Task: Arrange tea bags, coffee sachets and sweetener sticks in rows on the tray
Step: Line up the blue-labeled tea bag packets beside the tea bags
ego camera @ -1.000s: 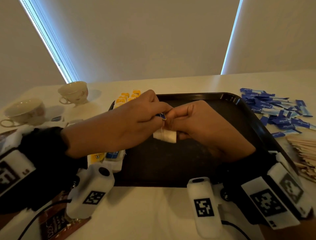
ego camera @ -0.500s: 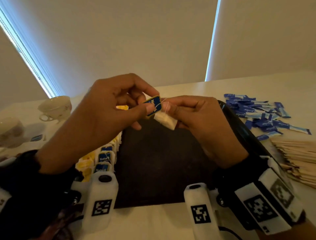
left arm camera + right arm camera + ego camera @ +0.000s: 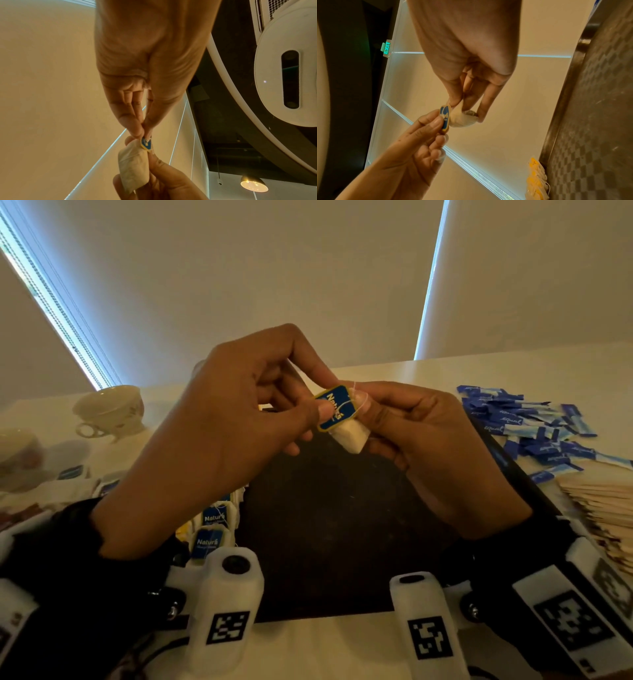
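Both hands are raised above the black tray (image 3: 325, 542). My left hand (image 3: 222, 433) pinches the blue tag (image 3: 334, 408) of a tea bag between thumb and forefinger. My right hand (image 3: 428, 440) pinches the white tea bag (image 3: 349, 434) itself, with its string looped over a fingertip. The left wrist view shows the tag (image 3: 146, 144) and the bag (image 3: 133, 166). In the right wrist view the tag (image 3: 444, 117) sits left of the bag (image 3: 462, 119). A row of tea bags (image 3: 210, 529) with blue and yellow tags lies along the tray's left side.
A heap of blue sweetener sticks (image 3: 527, 426) lies right of the tray, with a stack of wooden stirrers (image 3: 603, 505) nearer me. Two teacups (image 3: 109, 409) stand at the far left. Yellow-tagged tea bags (image 3: 536, 178) show at the tray's edge.
Both hands have lifted the tea bag up off the tray toward my head. The blue tag now faces me, with the string around a right fingertip.
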{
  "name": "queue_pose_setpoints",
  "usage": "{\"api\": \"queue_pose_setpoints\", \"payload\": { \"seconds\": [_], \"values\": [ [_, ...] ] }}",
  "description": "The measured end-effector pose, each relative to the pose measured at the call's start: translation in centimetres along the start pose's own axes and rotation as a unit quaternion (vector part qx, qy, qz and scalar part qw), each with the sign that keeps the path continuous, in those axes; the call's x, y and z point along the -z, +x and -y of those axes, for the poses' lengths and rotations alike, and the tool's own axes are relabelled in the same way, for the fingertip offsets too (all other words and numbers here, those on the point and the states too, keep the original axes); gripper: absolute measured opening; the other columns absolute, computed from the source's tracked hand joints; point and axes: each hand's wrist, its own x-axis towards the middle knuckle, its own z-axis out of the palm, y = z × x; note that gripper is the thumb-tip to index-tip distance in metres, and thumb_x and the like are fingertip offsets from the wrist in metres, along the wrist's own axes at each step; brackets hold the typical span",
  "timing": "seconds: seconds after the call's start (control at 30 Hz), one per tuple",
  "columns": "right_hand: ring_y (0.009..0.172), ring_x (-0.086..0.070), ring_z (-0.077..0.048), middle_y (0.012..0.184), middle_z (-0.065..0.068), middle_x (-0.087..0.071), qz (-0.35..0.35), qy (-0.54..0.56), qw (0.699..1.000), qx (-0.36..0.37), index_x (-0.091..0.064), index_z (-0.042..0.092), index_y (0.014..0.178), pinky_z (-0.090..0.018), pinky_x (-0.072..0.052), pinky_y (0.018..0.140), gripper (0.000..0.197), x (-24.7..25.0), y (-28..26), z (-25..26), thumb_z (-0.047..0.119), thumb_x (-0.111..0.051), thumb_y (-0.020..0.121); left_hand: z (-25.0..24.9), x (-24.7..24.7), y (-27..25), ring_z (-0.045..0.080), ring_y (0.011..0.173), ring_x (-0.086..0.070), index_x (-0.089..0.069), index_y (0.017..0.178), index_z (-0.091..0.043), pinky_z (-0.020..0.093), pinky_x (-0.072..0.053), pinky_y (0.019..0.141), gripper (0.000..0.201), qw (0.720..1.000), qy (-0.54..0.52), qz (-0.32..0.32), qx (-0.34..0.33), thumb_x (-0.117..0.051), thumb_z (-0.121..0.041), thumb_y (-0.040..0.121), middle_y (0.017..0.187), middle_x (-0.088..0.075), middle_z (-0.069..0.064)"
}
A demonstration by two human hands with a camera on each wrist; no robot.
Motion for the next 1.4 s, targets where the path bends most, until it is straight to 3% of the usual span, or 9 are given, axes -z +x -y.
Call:
{"api": "queue_pose_setpoints", "payload": {
  "seconds": [0.33,0.5,0.63,0.73,0.8,0.9,1.07,1.27,1.4],
  "values": [
    [0.089,-0.070,-0.014,0.093,-0.001,-0.073,0.028,0.024,0.999,-0.038,-0.067,0.010,0.099,-0.022,-0.055,0.067,0.030,-0.1,0.0,-0.4,0.023,-0.058,0.073,0.6,0.3,0.1,0.013,0.066,-0.068,-0.062,0.084,-0.013,0.025,-0.055,0.054,0.012,1.000,0.016,-0.011,-0.004,-0.072,-0.008,0.079,0.076,-0.067,0.005],
    [0.093,-0.069,-0.016,0.097,-0.004,-0.073,0.040,0.024,0.998,-0.046,-0.066,0.009,0.101,-0.024,-0.056,0.072,0.032,-0.4,-0.2,-0.9,0.023,-0.058,0.074,0.7,0.2,0.2,0.013,0.068,-0.070,-0.062,0.078,-0.014,0.024,-0.057,0.057,0.010,1.000,0.011,-0.003,0.014,-0.071,-0.016,0.077,0.076,-0.067,0.004],
    [0.096,-0.069,-0.017,0.102,-0.007,-0.072,0.022,0.009,0.999,-0.044,-0.065,0.008,0.106,-0.027,-0.057,0.077,0.037,-0.4,0.0,-1.1,0.024,-0.058,0.073,0.9,-0.1,0.1,0.013,0.064,-0.069,-0.061,0.075,-0.018,0.024,-0.056,0.054,0.017,0.999,0.004,-0.009,0.037,-0.069,-0.032,0.069,0.074,-0.067,0.006],
    [0.092,-0.069,-0.015,0.097,-0.003,-0.073,0.013,0.025,0.999,-0.040,-0.066,0.010,0.103,-0.025,-0.057,0.074,0.035,-0.6,0.1,-1.2,0.023,-0.057,0.072,1.4,-0.4,0.1,0.017,0.060,-0.066,-0.062,0.072,-0.022,0.024,-0.055,0.050,0.012,0.998,0.029,-0.023,0.047,-0.072,-0.028,0.075,0.071,-0.064,0.005],
    [0.088,-0.070,-0.013,0.093,-0.002,-0.073,0.015,0.041,0.998,-0.036,-0.066,0.010,0.101,-0.021,-0.056,0.070,0.031,-0.7,0.0,-1.2,0.020,-0.056,0.074,1.7,-0.5,0.1,0.019,0.059,-0.065,-0.062,0.070,-0.024,0.025,-0.055,0.049,0.013,0.997,0.042,-0.024,0.053,-0.072,-0.027,0.077,0.069,-0.063,0.002],
    [0.090,-0.068,-0.013,0.100,-0.004,-0.071,0.015,0.016,0.999,-0.036,-0.065,0.010,0.105,-0.021,-0.055,0.071,0.027,-0.9,0.0,-1.3,0.018,-0.052,0.082,2.0,-0.7,0.2,0.016,0.057,-0.063,-0.060,0.069,-0.025,0.026,-0.054,0.048,0.015,0.996,0.051,-0.022,0.063,-0.072,-0.029,0.077,0.067,-0.063,0.001],
    [0.090,-0.067,-0.010,0.099,-0.001,-0.067,0.009,-0.050,0.998,-0.027,-0.059,0.017,0.102,-0.020,-0.055,0.072,0.016,-1.1,-0.2,-1.5,0.012,-0.047,0.092,2.2,-0.9,0.2,0.012,0.060,-0.062,-0.060,0.073,-0.024,0.016,-0.049,0.047,0.013,0.995,0.060,-0.021,0.079,-0.068,-0.032,0.080,0.071,-0.064,0.001],
    [0.080,-0.069,-0.009,0.082,0.004,-0.072,-0.019,-0.039,0.999,-0.024,-0.062,0.015,0.093,-0.027,-0.058,0.069,0.014,-0.9,-0.1,-1.5,0.020,-0.057,0.081,2.3,-1.2,0.2,0.002,0.056,-0.053,-0.063,0.074,-0.025,0.010,-0.043,0.051,0.010,0.994,0.044,-0.046,0.084,-0.067,-0.031,0.081,0.071,-0.063,-0.004],
    [0.088,-0.068,-0.012,0.090,0.003,-0.071,-0.026,-0.008,0.999,-0.034,-0.065,0.015,0.095,-0.028,-0.058,0.071,0.025,-0.8,-0.1,-1.6,0.025,-0.058,0.073,2.4,-1.6,0.1,0.000,0.052,-0.046,-0.065,0.074,-0.020,0.008,-0.036,0.047,0.012,0.991,-0.026,-0.041,0.125,-0.067,-0.029,0.081,0.066,-0.058,0.000]
  ]
}}
